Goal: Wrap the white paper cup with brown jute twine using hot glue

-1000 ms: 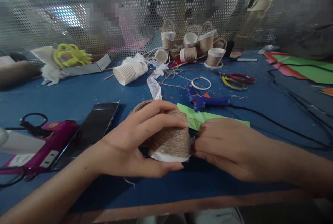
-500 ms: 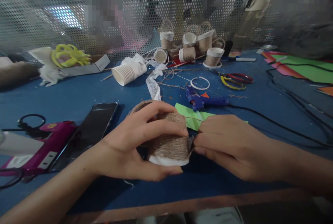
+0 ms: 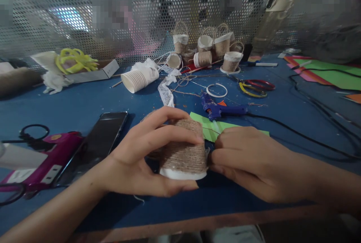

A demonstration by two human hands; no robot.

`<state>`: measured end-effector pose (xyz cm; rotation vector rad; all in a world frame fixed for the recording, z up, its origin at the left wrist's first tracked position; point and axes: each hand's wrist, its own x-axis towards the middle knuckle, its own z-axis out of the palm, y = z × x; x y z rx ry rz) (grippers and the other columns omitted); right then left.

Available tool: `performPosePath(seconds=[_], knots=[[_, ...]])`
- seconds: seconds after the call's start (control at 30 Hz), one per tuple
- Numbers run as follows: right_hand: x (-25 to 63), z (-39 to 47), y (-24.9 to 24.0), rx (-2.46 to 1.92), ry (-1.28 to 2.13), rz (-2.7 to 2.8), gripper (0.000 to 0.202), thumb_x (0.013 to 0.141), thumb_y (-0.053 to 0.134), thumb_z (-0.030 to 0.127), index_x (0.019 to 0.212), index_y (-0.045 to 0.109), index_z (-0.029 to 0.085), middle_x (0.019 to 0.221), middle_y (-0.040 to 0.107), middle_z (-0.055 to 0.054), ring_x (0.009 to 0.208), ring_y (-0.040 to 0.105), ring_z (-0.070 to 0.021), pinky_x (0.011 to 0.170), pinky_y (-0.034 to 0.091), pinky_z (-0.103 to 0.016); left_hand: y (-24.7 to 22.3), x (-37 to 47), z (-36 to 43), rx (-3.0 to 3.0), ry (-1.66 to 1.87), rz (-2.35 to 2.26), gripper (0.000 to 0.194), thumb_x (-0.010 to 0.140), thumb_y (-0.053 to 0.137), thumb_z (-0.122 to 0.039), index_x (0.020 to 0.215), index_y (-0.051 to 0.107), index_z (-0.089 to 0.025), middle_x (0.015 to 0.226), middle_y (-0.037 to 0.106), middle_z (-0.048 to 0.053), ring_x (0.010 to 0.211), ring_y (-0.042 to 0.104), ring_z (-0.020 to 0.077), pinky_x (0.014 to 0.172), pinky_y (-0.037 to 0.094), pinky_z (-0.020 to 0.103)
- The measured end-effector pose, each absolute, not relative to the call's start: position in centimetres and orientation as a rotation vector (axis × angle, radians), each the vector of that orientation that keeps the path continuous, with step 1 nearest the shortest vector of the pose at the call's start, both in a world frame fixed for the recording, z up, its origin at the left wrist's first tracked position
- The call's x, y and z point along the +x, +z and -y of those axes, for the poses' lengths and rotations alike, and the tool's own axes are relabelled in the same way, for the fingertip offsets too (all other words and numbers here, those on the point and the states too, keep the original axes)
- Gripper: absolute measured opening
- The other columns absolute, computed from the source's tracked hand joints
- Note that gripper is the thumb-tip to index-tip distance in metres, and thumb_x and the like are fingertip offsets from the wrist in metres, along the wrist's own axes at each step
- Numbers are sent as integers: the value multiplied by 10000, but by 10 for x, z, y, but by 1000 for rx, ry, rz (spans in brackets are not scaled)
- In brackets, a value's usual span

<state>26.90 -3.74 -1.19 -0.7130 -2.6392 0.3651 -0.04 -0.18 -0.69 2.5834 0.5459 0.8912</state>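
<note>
The left hand (image 3: 135,160) is clamped around a paper cup (image 3: 183,152), twine covering its side down to a bare white rim. The right hand (image 3: 242,160), fingers pinched together, presses twine against the cup's right edge. Finished twine baskets (image 3: 214,47) stand well beyond both hands on the bench (image 3: 84,100).

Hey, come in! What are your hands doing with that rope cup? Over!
Left hand gripping the twine-wrapped cup. Right hand pinching twine at its side. Blue glue gun and green paper just behind, clear of hands.

Twine-wrapped cup (image 3: 184,149) between hands; phone (image 3: 97,141) left; glue gun (image 3: 218,109) behind; finished baskets (image 3: 208,49) far back.
</note>
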Motion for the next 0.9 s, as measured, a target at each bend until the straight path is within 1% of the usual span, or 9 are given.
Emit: performPosePath(seconds=[0.17,0.33,0.53,0.7,0.8,0.9], knots=[[267,37,-13,-687,439,2656,323,1032,421,180,805,651,177,702,642,-26,671,505,-167,634,320,-307,-8,3,4,2551,948,-546,519,785,858,-490,1223,663,-291,1267,619,98,1202,630,302,1012,571,431],[266,37,-15,-671,382,2655,371,1049,401,190,784,659,169,688,657,-39,668,521,-169,631,328,-313,-8,4,5,2548,963,-533,510,793,864,-458,1221,654,-276,1260,610,93,1172,646,275,998,565,392],[267,37,-16,-734,298,2648,363,1055,402,200,824,678,160,709,691,-52,663,543,-179,650,369,-312,-9,1,3,2573,896,-578,516,833,815,-477,1271,626,-279,1302,612,101,1218,617,295,1067,541,428],[266,38,-17,-766,277,2626,376,1082,381,238,883,689,152,753,708,-65,700,578,-187,692,412,-319,-9,1,6,2570,826,-641,527,855,780,-487,1315,598,-306,1371,567,102,1303,562,316,1161,457,485],[266,38,-19,-764,286,2616,368,1082,382,240,888,683,156,762,710,-65,710,585,-189,696,420,-319,-9,2,7,2555,790,-668,536,861,780,-499,1324,585,-312,1387,563,94,1328,548,312,1178,439,483],[265,38,-20,-759,269,2607,359,1080,392,236,889,685,156,756,710,-61,707,580,-190,696,417,-320,-10,4,7,2554,799,-693,574,842,793,-550,1318,585,-306,1356,594,83,1310,564,304,1180,432,467]])
